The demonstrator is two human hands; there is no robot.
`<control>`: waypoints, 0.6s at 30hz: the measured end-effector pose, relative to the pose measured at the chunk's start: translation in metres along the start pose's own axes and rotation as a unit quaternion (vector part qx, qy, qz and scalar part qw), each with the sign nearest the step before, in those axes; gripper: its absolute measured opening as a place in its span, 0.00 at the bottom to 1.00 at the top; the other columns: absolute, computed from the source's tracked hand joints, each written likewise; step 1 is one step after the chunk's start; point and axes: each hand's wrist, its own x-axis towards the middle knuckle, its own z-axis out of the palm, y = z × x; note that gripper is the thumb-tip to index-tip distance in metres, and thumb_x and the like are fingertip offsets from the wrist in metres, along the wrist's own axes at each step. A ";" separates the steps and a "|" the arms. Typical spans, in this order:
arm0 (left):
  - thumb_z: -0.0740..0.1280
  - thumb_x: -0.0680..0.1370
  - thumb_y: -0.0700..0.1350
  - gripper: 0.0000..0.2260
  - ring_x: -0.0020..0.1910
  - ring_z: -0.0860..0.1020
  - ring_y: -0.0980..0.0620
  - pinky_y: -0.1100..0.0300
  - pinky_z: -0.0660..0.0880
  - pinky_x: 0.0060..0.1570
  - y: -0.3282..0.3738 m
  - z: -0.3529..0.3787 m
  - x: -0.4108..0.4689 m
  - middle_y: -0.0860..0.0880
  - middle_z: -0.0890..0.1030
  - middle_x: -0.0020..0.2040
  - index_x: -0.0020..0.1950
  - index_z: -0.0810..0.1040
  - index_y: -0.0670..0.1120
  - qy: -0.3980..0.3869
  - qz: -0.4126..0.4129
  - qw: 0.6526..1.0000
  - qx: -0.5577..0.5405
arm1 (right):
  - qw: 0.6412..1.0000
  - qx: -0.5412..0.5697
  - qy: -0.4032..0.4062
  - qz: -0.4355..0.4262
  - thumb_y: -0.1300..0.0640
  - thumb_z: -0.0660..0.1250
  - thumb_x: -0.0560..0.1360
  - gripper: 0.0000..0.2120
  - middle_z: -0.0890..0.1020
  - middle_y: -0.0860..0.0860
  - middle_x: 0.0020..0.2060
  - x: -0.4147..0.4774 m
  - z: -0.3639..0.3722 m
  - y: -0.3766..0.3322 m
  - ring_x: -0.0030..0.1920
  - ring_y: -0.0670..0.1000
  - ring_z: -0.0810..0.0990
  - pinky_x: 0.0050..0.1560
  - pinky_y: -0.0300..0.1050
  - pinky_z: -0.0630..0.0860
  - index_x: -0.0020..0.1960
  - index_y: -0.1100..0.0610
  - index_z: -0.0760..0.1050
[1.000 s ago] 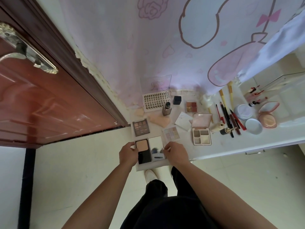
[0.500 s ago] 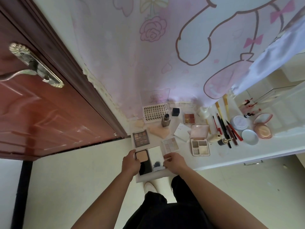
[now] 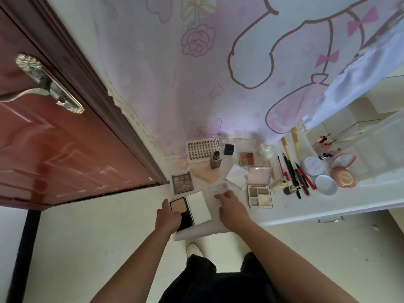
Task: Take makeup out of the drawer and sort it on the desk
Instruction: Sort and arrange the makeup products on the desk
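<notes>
An open powder compact, black with a beige pan and a white lid, lies at the near left corner of the white desk. My left hand grips the compact's left edge, fingers over the pan. My right hand is to the right of the compact, its fingertips pinching the near edge of a small clear eyeshadow palette. Further back lie a brown eyeshadow palette, an open pink palette, a foundation bottle and several pencils and brushes.
A red-brown door stands left of the desk. A pink cartoon curtain hangs behind it. Round powder pots and a pink compact sit at the right. A drawer handle shows under the desk's front edge. My feet are below the corner.
My right hand has left the powder compact's right side and moved up to the small clear palette. My left hand stays on the compact. The camera has tilted upward.
</notes>
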 end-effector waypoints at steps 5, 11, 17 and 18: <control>0.62 0.79 0.45 0.29 0.69 0.67 0.39 0.47 0.70 0.61 0.017 0.008 -0.012 0.39 0.64 0.72 0.79 0.56 0.46 0.072 -0.019 0.995 0.060 | 0.984 -0.153 -0.013 -0.095 0.61 0.61 0.77 0.27 0.61 0.56 0.75 0.003 -0.004 0.016 0.65 0.60 0.68 0.58 0.53 0.74 0.75 0.54 0.62; 0.68 0.76 0.54 0.27 0.67 0.68 0.38 0.43 0.70 0.60 0.059 0.023 -0.002 0.39 0.70 0.67 0.71 0.67 0.44 0.155 -0.014 0.987 0.048 | 0.975 -0.172 -0.024 -0.141 0.60 0.61 0.77 0.25 0.62 0.56 0.73 -0.008 -0.012 0.042 0.63 0.60 0.69 0.59 0.55 0.72 0.73 0.54 0.63; 0.72 0.72 0.60 0.34 0.65 0.70 0.37 0.43 0.70 0.61 0.094 0.033 0.025 0.39 0.71 0.65 0.68 0.67 0.41 0.192 -0.045 0.976 0.097 | 0.973 -0.138 -0.020 -0.184 0.62 0.62 0.75 0.26 0.63 0.57 0.73 -0.015 -0.011 0.068 0.60 0.61 0.71 0.57 0.57 0.73 0.73 0.56 0.65; 0.73 0.72 0.59 0.35 0.65 0.70 0.37 0.43 0.71 0.61 0.098 0.034 0.028 0.38 0.71 0.65 0.69 0.66 0.40 0.194 -0.051 0.974 0.101 | 0.973 -0.135 -0.025 -0.186 0.62 0.62 0.75 0.26 0.62 0.58 0.73 -0.014 -0.011 0.070 0.60 0.62 0.71 0.58 0.57 0.73 0.73 0.56 0.64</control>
